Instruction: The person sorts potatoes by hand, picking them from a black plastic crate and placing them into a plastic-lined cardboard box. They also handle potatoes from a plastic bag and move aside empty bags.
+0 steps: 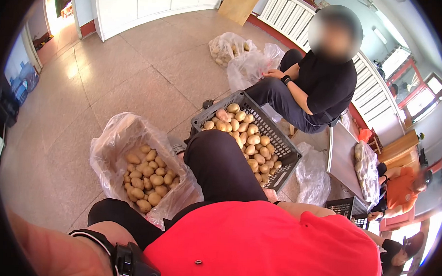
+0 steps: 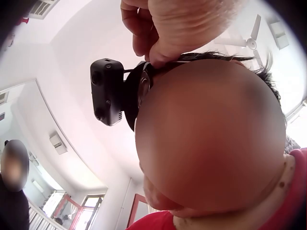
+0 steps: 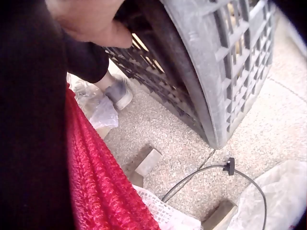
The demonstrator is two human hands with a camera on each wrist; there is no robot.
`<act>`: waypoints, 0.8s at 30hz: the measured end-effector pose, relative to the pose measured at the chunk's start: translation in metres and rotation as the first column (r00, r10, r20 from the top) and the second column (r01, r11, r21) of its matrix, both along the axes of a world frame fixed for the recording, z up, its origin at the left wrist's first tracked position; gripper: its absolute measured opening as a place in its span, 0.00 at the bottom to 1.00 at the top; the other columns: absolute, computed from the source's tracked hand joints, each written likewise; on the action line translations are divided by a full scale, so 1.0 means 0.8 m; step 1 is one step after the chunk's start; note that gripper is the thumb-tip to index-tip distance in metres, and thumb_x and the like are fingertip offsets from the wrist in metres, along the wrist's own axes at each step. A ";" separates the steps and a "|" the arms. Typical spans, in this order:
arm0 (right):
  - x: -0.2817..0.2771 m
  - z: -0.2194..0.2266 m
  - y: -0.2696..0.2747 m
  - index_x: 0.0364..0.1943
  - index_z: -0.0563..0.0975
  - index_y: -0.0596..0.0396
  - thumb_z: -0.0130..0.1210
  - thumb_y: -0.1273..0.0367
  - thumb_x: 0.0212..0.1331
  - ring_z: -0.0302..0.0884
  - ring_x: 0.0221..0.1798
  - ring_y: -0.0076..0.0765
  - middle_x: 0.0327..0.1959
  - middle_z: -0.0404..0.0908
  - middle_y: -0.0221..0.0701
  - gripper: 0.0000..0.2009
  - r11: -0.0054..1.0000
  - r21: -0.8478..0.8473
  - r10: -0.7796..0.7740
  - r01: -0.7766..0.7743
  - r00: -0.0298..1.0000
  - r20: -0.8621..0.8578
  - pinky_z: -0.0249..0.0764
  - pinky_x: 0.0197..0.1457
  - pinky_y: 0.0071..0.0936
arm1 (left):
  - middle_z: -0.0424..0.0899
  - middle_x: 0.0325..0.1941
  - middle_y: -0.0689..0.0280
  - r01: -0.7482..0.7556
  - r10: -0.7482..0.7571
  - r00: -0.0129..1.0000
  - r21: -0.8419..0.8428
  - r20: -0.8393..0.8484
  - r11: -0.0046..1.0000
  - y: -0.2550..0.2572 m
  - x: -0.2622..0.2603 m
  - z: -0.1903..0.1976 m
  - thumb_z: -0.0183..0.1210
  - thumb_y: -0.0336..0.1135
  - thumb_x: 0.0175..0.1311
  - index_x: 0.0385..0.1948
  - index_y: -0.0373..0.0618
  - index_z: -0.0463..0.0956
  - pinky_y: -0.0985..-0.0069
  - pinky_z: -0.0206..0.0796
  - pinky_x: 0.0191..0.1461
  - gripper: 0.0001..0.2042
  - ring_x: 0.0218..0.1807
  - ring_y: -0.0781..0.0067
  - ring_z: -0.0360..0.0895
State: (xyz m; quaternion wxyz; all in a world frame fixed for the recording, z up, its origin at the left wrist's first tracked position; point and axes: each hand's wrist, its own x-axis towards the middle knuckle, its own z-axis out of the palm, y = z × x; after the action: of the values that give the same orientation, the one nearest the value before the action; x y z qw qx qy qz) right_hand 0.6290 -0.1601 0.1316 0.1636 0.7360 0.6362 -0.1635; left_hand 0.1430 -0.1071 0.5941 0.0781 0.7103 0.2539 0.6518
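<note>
In the left wrist view, my left hand [image 2: 184,26] is raised to the head with its fingers curled. Its fingertips pinch at the headband [image 2: 184,61], close above the black head camera [image 2: 106,91]. In the head view only that forearm shows, with a black wrist camera [image 1: 134,263] strapped on. My right hand [image 3: 91,21] hangs beside the grey plastic crate [image 3: 192,62], thumb extended, holding nothing visible; its other fingers are mostly hidden. Potatoes [image 1: 253,139] fill much of the crate. Left of my knee, a clear plastic bag [image 1: 115,133] gapes around more potatoes [image 1: 150,177].
Across the crate a person in black [image 1: 327,78] sits beside bagged potatoes [image 1: 230,48]. Another person in orange [image 1: 403,195] is at the right. Loose plastic [image 1: 314,176] lies by the crate. A black cable [image 3: 192,175] and small blocks [image 3: 147,161] are on the floor.
</note>
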 end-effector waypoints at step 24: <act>-0.041 0.073 0.006 0.39 0.76 0.48 0.44 0.56 0.57 0.80 0.41 0.44 0.34 0.82 0.39 0.15 0.997 -0.021 -0.077 0.074 0.988 -0.131 0.75 0.44 0.40 | 0.67 0.37 0.72 0.193 -0.175 0.957 0.059 -0.231 0.979 0.052 0.115 0.076 0.51 0.36 0.65 0.49 0.58 0.69 0.78 0.53 0.41 0.11 0.35 0.75 0.65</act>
State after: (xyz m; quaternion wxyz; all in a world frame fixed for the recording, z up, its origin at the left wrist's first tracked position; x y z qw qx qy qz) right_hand 0.5965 -0.1553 0.1904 0.1211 0.7458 0.6159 -0.2229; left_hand 0.2350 -0.0657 0.6546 0.0804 0.8025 0.1672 0.5670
